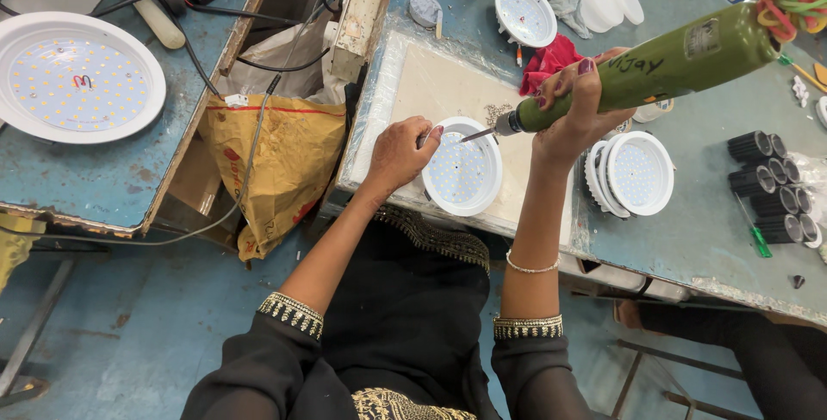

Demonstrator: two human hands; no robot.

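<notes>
The blue desk (pixel 689 239) carries everything within reach, with a pale plastic-covered board (pixel 431 84) lying on it under both hands. A second blue desk (pixel 95 179) stands well apart to the left of the left grip, bearing a large round white lamp panel (pixel 76 75), and a crumpled yellow-brown bag (pixel 276 161) sags in the gap between the two desks.

The green powered screwdriver (pixel 655 67) slants down from the upper right; the right hand (pixel 581 105) has its grip wrapped firmly around the tool's lower barrel, and the metal bit points left and down at the small round white lamp (pixel 463 170). That lamp lies flat on the board, directly below and left of the right grip. The left hand (pixel 398 155) rests on the lamp's left rim, its grip narrow, fingertips pinched at the rim; whether a screw sits between them cannot be told.

Just right of the right grip leans a stack of similar white lamps (pixel 633 174). Farther right lie black ribbed cylinders (pixel 767 187). Behind the right grip, a red cloth (pixel 547 62) sits bunched beside another white lamp (pixel 525 13).
</notes>
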